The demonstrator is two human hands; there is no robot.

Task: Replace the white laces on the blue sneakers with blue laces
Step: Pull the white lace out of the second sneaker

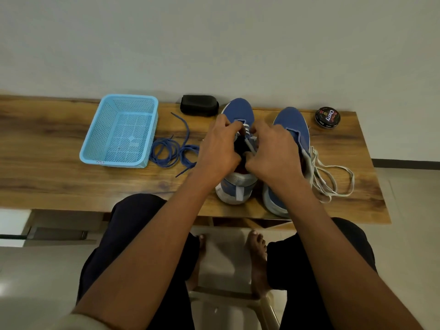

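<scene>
Here, fingertips of the left hand [217, 148] and right hand [273, 151] pinch the white lace [250, 141] over the left sneaker [239, 110] tongue. Right sneaker [294, 125] just beside the right hand, its loose lace [333, 177] trailing outward. Blue laces [171, 151] coiled near the left hand, beside the basket [104, 136].

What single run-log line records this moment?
step: unlacing left sneaker | left hand, right hand: on its white lace | blue laces: on table, unused
</scene>
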